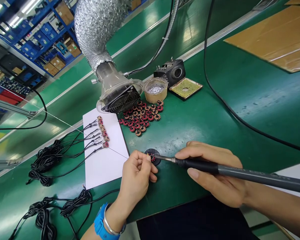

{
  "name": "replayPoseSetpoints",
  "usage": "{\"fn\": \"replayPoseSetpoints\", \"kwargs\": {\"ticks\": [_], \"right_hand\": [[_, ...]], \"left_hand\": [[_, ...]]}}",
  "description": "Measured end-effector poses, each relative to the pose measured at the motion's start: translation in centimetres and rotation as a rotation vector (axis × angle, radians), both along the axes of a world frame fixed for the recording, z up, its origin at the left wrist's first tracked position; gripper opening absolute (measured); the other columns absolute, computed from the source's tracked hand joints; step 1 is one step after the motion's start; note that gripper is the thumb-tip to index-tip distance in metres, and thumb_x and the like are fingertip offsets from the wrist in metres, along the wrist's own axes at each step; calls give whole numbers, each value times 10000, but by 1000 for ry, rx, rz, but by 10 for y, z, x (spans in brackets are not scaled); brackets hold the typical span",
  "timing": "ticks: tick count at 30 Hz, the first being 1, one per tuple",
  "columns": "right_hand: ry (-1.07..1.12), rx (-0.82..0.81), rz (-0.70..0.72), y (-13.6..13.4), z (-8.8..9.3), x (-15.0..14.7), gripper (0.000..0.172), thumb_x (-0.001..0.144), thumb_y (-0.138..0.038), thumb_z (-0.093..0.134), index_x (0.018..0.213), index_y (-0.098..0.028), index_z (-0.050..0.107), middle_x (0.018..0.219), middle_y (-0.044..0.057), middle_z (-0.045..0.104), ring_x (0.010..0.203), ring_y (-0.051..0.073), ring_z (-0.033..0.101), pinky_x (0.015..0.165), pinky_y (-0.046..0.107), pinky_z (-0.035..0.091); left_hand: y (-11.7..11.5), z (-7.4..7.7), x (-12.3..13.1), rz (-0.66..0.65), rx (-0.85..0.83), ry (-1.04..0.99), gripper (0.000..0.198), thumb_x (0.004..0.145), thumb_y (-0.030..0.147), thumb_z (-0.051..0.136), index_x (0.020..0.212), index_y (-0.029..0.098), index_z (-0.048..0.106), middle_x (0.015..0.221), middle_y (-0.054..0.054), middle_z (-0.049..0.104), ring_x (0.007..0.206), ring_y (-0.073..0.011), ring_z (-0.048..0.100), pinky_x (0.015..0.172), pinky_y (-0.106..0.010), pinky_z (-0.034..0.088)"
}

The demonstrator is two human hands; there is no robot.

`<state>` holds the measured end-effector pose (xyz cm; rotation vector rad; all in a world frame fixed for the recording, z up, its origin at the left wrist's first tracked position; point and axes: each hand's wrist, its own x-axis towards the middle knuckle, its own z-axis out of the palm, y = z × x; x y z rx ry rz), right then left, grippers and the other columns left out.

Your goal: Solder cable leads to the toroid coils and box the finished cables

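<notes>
My right hand grips a soldering iron, its metal tip touching or just above a small red-and-black wound ring coil. That coil rests on a round black disc on the green bench. Beside it, my left hand is closed in a pinch on a thin wire, whose yellowish end shows at the fingertips. A thin strand runs from the upper left to this hand. Behind the hands lies a pile of similar coils. Several coils with black cables attached lie in a row on a white sheet.
A fume extractor on a silver duct hangs over the pile. Nearby are a solder pot, a black iron stand and a sponge tray. Bundled black cables lie left; cardboard lies right, past a black cord.
</notes>
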<state>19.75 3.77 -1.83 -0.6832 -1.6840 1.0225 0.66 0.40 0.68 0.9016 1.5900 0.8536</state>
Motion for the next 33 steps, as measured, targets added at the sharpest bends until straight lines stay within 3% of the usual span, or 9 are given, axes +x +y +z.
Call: {"fn": "replayPoseSetpoints", "kwargs": {"ticks": [33], "right_hand": [[13,30,-34,-2,-1,-1,217,799,-158,527,990,-189,626,655,14,575,517,139,463,486,295,360]], "left_hand": [[-3,-1,-1,-45,15,33,275,889,419,571,778,178,499,615,22,623,462,-72,554,487,-172,445]]}}
